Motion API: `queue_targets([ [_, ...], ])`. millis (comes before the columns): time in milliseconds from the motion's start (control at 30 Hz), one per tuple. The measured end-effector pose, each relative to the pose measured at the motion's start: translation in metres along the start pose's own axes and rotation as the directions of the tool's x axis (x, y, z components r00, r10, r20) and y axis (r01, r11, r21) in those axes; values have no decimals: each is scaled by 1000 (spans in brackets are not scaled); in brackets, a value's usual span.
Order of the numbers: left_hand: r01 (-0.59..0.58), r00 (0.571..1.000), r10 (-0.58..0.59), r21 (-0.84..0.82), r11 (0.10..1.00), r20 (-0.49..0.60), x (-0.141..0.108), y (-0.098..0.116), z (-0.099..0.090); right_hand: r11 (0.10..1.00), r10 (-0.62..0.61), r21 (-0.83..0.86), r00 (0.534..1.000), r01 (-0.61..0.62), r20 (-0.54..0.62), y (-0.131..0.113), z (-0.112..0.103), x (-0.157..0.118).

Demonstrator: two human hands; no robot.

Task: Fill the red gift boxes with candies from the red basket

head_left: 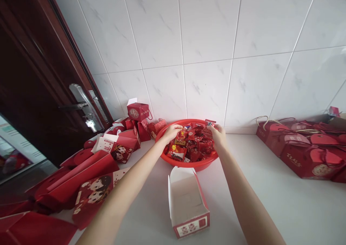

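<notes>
A red plastic basket (177, 162) full of red-wrapped candies (193, 144) stands against the wall. Over its left side, my left hand (173, 132) is closed in a pinch on a small wrapped candy (183, 133), partly hidden by the fingers. My right hand (218, 134), at the basket's right rim, grips a red candy packet (210, 123) between thumb and fingers. In front of the basket, between my forearms, an open gift box (186, 201) with a white inside and red printed outside sits on the table; no candy shows in it.
Red gift boxes (94, 189), several open or unfolded, crowd the left side, with one small box (138, 111) stacked on top. Closed red boxes with cord handles (305, 154) stand at the right. A tiled wall (208, 90) backs the white table; a dark door (32, 57) is at left.
</notes>
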State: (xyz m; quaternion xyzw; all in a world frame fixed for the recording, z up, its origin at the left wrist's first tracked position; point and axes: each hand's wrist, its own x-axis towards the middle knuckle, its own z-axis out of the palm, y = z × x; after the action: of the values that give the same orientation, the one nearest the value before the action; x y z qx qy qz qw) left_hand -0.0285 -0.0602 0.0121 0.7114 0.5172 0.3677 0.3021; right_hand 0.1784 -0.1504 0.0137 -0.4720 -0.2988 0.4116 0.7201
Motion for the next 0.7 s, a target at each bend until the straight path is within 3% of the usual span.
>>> queue_targets([
  [267, 55, 998, -56, -40, 998, -2, 0, 5, 3, 1000, 11, -5, 1000, -11, 6, -3, 2, -3],
  [700, 29, 994, -33, -40, 999, -103, 0, 1, 2, 1000, 11, -18, 1000, -11, 15, -1, 1, -1],
])
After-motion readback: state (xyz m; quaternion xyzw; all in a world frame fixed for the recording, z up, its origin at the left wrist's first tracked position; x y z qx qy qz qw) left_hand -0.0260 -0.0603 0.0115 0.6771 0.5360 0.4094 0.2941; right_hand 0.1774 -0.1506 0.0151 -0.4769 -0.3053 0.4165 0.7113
